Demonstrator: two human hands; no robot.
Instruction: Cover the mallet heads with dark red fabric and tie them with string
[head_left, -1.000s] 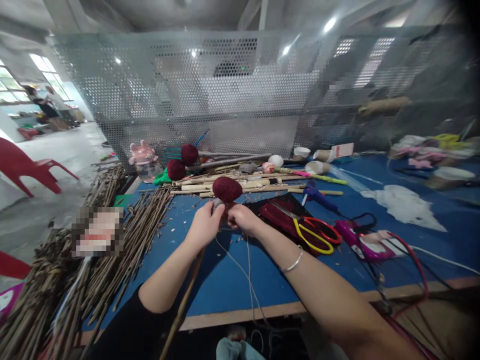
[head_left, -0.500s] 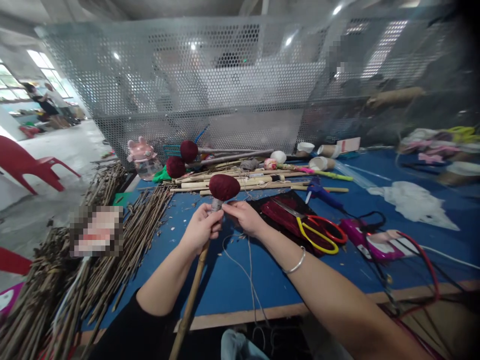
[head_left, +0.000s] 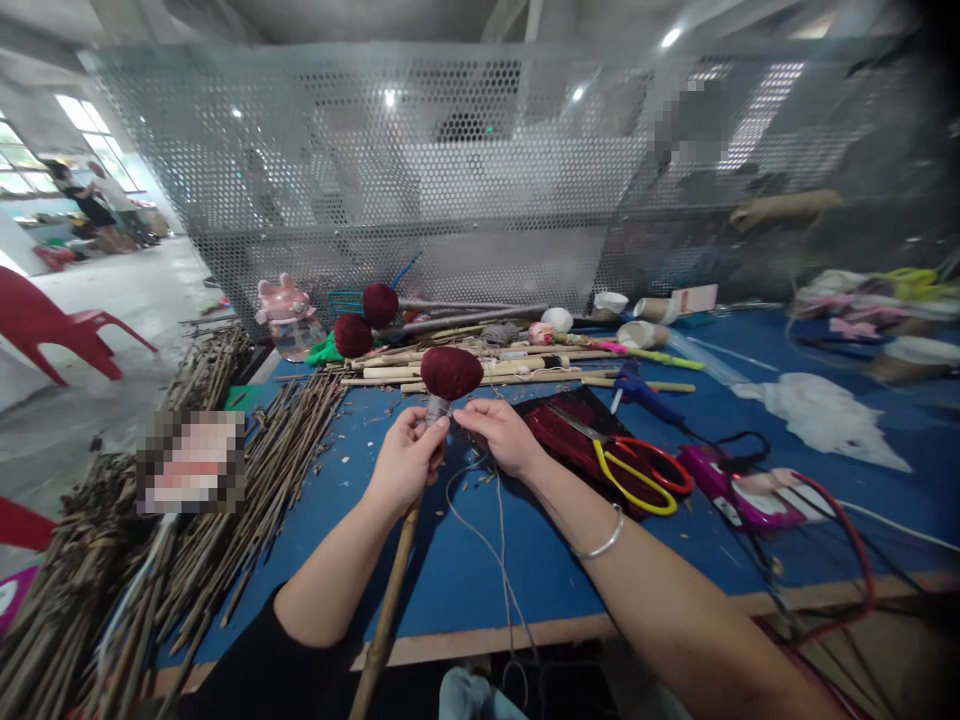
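A bamboo stick (head_left: 395, 590) leans up from the table's front edge, topped by a dark red cloth-covered ball (head_left: 451, 374). Grey string is wound round the neck (head_left: 437, 407) under the ball. My left hand (head_left: 411, 452) is closed round the stick just below that winding. Beside the neck, on its right, my right hand (head_left: 495, 430) pinches the thin grey string (head_left: 501, 545), whose loose length hangs in loops over the table edge. Scissors (head_left: 637, 475) with one yellow and one red handle lie on dark red cloth (head_left: 559, 425) right of my right hand.
Bundled twigs (head_left: 255, 510) cover the left side. Behind my hands lie sticks (head_left: 465, 370), two more red balls (head_left: 380, 303) and a pink-lidded jar (head_left: 289, 320). A blue glue gun (head_left: 649, 392), purple device (head_left: 750, 485) and plastic bag (head_left: 825, 415) are at right. A perforated metal screen (head_left: 375, 190) stands behind.
My right hand has shifted slightly right, away from the neck, with the string between its fingers. My left hand still grips the stick.
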